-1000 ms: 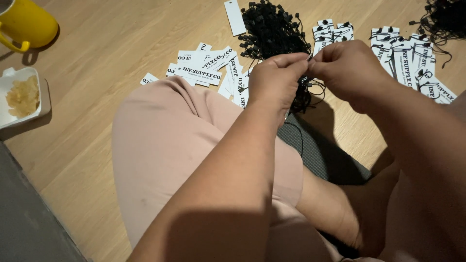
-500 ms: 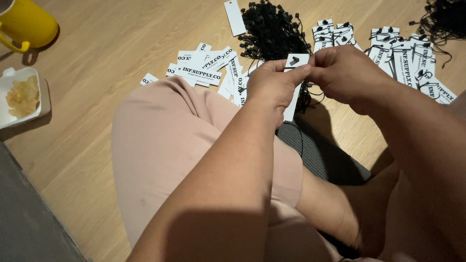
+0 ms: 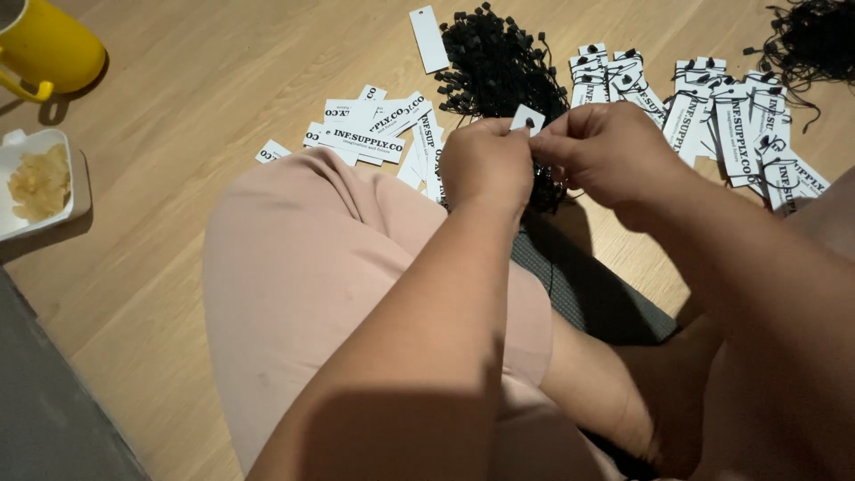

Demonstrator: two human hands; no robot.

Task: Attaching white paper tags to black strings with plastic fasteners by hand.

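On the big wooden floor [image 3: 205, 80] sits a person with one knee in pink cloth [image 3: 338, 285] pushed up in the middle. Under the legs lies a dark grey mat [image 3: 588, 294].

Past the knee is a big black heap of little plastic string ties [image 3: 499, 62], all tangled up. A second black heap [image 3: 815, 36] sits far off at the top right corner. Between the two heaps lies a row of white tags with ties on them [image 3: 721, 116], side by side and partly on top of each other. Just left of the middle heap is a loose pile of plain white tags [image 3: 370, 134] with black print, and one white tag [image 3: 429, 37] lies alone above it.

At the top left corner stands a yellow mug [image 3: 49, 49]. Below it is a white tray [image 3: 76, 178] with pale food [image 3: 37, 183] in it.

The left hand [image 3: 485, 165] and the right hand [image 3: 610, 151] are close together, over the near edge of the middle black heap. Both pinch one small white tag [image 3: 527, 118] between the fingertips. The tag stands up, and only its top corner with a dark hole shows. A thin black string [image 3: 552, 183] hangs down between the hands.
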